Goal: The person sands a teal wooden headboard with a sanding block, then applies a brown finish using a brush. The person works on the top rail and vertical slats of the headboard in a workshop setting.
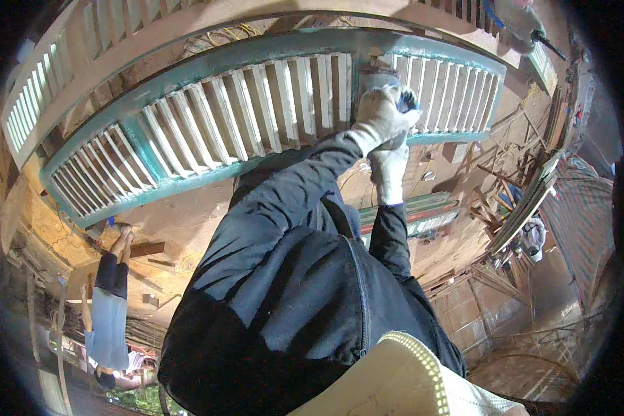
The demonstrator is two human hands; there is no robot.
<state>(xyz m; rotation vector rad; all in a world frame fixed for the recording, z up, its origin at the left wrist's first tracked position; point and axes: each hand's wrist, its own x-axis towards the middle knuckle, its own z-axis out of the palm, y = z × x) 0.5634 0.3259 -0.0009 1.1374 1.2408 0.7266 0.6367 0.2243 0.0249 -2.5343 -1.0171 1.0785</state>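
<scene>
— Gripping anything, those gloved hands?

— The left hand point(383, 114) is closed around a small power tool point(403, 102), pressed on the teal centre stile of the louvred shutter point(208, 121) far ahead. The right hand point(390, 170) sits just below it; I cannot tell its grip.

— Anyone else?

— A person in grey shorts point(108, 315) stands near left, well apart.
</scene>
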